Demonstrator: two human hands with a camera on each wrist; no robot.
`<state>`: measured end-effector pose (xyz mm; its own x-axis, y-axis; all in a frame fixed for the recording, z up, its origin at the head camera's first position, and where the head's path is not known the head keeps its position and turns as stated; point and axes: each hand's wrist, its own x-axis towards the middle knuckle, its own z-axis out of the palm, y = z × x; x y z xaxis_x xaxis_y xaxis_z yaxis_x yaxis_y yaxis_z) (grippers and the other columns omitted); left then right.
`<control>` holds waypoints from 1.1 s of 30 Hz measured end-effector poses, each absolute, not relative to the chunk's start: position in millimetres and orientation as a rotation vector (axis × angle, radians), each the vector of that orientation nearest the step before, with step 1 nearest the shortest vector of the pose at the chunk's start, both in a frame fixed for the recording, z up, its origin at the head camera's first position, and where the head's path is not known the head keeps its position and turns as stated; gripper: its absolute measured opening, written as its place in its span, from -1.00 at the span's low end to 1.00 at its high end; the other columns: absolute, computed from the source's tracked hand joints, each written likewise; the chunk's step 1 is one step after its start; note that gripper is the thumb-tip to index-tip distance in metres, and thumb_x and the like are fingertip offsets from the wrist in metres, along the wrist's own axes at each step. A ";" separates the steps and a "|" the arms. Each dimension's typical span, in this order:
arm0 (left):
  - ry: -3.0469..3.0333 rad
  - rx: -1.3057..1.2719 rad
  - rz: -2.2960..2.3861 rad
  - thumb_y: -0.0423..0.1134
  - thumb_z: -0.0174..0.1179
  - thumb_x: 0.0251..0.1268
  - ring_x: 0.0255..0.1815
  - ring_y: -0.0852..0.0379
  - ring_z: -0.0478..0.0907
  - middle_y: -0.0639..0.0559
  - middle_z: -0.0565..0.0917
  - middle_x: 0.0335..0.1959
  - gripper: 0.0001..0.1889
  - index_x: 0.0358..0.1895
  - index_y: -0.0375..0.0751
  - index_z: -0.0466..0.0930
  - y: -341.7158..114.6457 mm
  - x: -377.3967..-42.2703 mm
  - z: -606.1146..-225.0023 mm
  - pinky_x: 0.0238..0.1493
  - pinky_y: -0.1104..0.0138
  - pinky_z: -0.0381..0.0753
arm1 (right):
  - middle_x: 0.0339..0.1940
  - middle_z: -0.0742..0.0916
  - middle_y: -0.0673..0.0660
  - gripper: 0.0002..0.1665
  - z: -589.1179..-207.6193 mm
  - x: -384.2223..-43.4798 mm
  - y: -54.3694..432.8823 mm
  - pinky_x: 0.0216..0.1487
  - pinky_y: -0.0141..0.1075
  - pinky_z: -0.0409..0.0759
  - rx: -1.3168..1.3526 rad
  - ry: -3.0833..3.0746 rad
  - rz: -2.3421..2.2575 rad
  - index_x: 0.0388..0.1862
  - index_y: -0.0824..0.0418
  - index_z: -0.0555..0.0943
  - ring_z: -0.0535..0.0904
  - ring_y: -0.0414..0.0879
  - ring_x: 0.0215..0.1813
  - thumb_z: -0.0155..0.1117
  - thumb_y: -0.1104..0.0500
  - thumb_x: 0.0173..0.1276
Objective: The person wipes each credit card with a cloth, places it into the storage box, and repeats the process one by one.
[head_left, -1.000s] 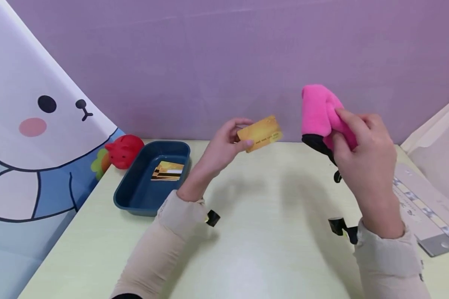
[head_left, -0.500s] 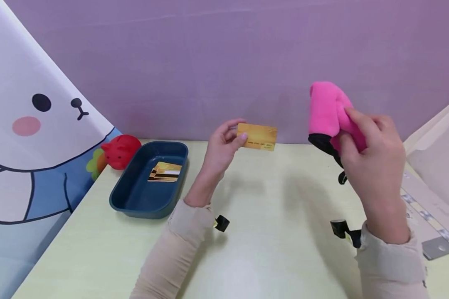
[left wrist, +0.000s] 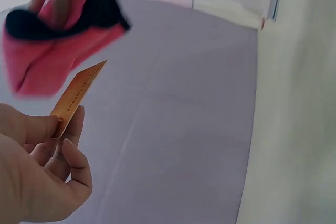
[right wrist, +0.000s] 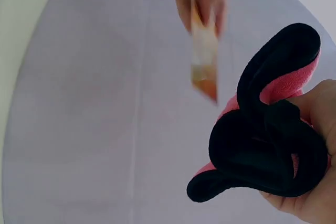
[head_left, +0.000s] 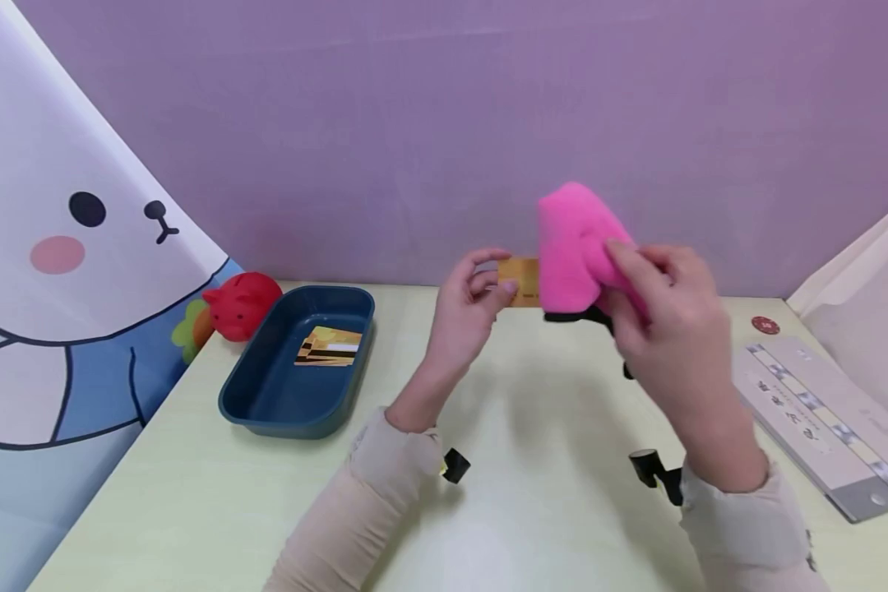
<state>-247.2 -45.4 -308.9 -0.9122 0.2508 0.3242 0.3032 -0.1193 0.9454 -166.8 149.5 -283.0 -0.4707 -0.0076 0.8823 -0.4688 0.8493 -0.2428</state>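
Between thumb and fingers my left hand (head_left: pixel 466 316) pinches a gold bank card (head_left: pixel 516 279), raised above the table. My right hand (head_left: pixel 673 337) grips a bunched pink cloth with black edging (head_left: pixel 573 247). In the head view the cloth covers the card's right end. Seen from the left wrist, the card (left wrist: pixel 79 95) stands tilted just below the cloth (left wrist: pixel 42 69); whether they touch I cannot tell. The right wrist view shows the cloth's black edging (right wrist: pixel 247 150) folded in loops, with the blurred card (right wrist: pixel 203 56) beside it.
A dark blue tray (head_left: pixel 266 403) at the left holds several gold cards (head_left: pixel 330 345). Behind it sits a red piggy bank (head_left: pixel 244 304). On the right lie a flat grey case (head_left: pixel 821 427) and a red chip (head_left: pixel 765 326). A purple backdrop (head_left: pixel 444 131) rises behind the table.
My right hand has moved left with the cloth, bringing it in front of the card. The left hand has levelled the card and shifted slightly right and down. The red chip has come into view.
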 end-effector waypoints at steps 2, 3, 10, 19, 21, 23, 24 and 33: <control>-2.067 -0.647 -2.238 -0.53 0.11 0.41 -0.36 0.25 0.55 -0.33 0.71 -0.16 -0.64 0.22 -0.28 0.48 -40.5 -241.2 -310.0 -0.38 0.45 0.44 | -0.11 0.65 0.46 -0.58 -288.5 -169.0 141.3 -0.12 0.13 0.60 0.408 -2.027 0.526 0.15 0.23 0.69 0.55 0.32 -0.06 0.41 0.25 0.30; -2.062 -0.639 -2.252 -0.57 0.09 0.39 -0.33 0.25 0.56 -0.35 0.71 -0.14 -0.62 0.22 -0.29 0.48 -38.5 -238.3 -310.3 -0.34 0.45 0.47 | -0.11 0.65 0.45 -0.57 -291.5 -170.2 137.8 -0.15 0.13 0.61 0.433 -2.039 0.508 0.14 0.22 0.69 0.55 0.32 -0.09 0.44 0.26 0.27; -1.999 -0.511 -2.343 -0.67 -0.02 0.31 -0.30 0.24 0.55 -0.34 0.71 -0.15 -0.60 0.16 -0.36 0.48 -35.8 -229.4 -310.0 -0.34 0.45 0.52 | -0.01 0.61 0.42 -0.42 -303.5 -172.0 128.0 -0.15 0.10 0.50 0.552 -2.154 0.429 0.21 0.14 0.64 0.51 0.31 -0.14 0.52 0.24 0.17; -2.024 -0.489 -2.366 -0.65 -0.03 0.34 -0.42 0.21 0.51 -0.33 0.71 -0.08 -0.64 0.13 -0.32 0.46 -37.4 -229.6 -301.4 -0.42 0.44 0.45 | 0.11 0.61 0.45 -0.40 -301.4 -170.4 134.2 -0.01 0.19 0.51 0.494 -2.220 0.384 0.27 0.02 0.62 0.54 0.36 0.02 0.49 0.19 0.22; -2.026 -0.484 -2.362 -0.63 -0.02 0.35 -0.38 0.21 0.54 -0.32 0.71 -0.06 -0.64 0.14 -0.31 0.47 -37.6 -230.5 -301.0 -0.39 0.43 0.49 | 0.08 0.63 0.43 -0.43 -302.1 -171.5 134.1 -0.07 0.16 0.52 0.483 -2.205 0.376 0.25 0.02 0.63 0.55 0.36 -0.04 0.48 0.21 0.23; -2.041 -0.477 -2.349 -0.61 0.00 0.36 -0.33 0.20 0.56 -0.30 0.72 -0.04 -0.64 0.16 -0.28 0.48 -38.3 -231.3 -300.8 -0.37 0.42 0.49 | 0.04 0.65 0.42 -0.44 -302.6 -172.6 134.9 -0.15 0.15 0.55 0.467 -2.200 0.376 0.24 0.02 0.64 0.56 0.34 -0.10 0.48 0.23 0.23; -2.050 -0.473 -2.342 -0.59 0.02 0.37 -0.32 0.20 0.56 -0.28 0.73 -0.04 -0.64 0.17 -0.26 0.49 -38.8 -231.7 -300.6 -0.36 0.41 0.48 | 0.02 0.65 0.42 -0.45 -302.8 -172.8 136.0 -0.18 0.14 0.56 0.454 -2.202 0.372 0.23 0.03 0.64 0.56 0.34 -0.11 0.48 0.23 0.24; -1.965 -0.439 -2.414 -0.42 0.24 0.36 -0.37 0.19 0.56 -0.02 0.74 -0.26 -0.66 0.16 -0.09 0.55 -48.3 -237.5 -293.4 -0.36 0.40 0.40 | -0.06 0.63 0.46 -0.53 -297.6 -174.6 153.7 -0.28 0.24 0.58 0.285 -2.191 0.462 0.23 0.09 0.63 0.54 0.33 -0.02 0.30 0.30 0.34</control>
<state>-237.5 -48.3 -293.4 -0.9610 0.1758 0.2132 0.1732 -0.2181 0.9604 -174.6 153.7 -297.6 -0.6081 -0.0422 0.7928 -0.3589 0.9053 -0.2271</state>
